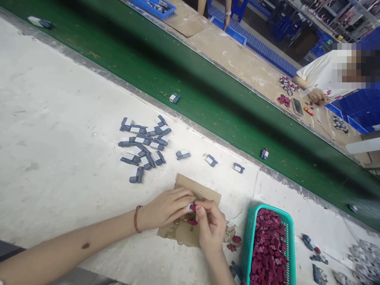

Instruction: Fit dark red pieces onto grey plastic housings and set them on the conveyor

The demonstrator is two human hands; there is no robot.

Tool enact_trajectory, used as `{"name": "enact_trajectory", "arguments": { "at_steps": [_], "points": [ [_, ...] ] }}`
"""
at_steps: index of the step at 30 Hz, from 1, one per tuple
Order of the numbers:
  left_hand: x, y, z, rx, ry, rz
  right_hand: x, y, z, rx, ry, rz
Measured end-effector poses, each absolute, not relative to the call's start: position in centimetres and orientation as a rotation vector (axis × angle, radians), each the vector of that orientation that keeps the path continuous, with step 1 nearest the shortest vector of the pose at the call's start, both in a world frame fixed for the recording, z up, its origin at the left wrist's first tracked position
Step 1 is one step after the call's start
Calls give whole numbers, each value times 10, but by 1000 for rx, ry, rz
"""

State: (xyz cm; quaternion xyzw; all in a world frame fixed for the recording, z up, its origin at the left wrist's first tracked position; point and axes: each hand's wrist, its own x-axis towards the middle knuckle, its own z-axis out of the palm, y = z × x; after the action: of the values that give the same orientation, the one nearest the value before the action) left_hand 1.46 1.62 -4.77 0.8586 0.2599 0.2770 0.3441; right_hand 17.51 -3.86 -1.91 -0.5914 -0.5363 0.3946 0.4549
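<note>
My left hand (169,208) and my right hand (210,225) meet over a piece of brown cardboard (181,227). The left fingers are closed round a small white-and-grey plastic part (189,206), mostly hidden. Thumb and fingers of my right hand pinch a small maroon plastic piece (192,207) against it. Another maroon piece (192,222) shows just below the fingers. Beyond my left hand lies a cluster of grey-blue and white plastic parts (144,139), and several similar ones are set in a row to its right.
Right of my hands stands a green basket (246,245) of maroon pieces. A green conveyor belt (142,75) crosses diagonally, carrying a few parts. Grey parts (366,257) are heaped at lower right. Across the belt, another person's hand (318,96) rests near small pieces.
</note>
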Motion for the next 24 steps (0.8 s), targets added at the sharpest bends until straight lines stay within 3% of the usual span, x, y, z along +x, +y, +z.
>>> {"name": "enact_trajectory", "arguments": {
  "at_steps": [14,24],
  "points": [
    [17,15,-45,2273,621,761,173,-43,-11,-1472,-1588,878],
    [11,8,-38,1911,719,598,185,-35,-8,-1513,-2033,631]
  ]
}}
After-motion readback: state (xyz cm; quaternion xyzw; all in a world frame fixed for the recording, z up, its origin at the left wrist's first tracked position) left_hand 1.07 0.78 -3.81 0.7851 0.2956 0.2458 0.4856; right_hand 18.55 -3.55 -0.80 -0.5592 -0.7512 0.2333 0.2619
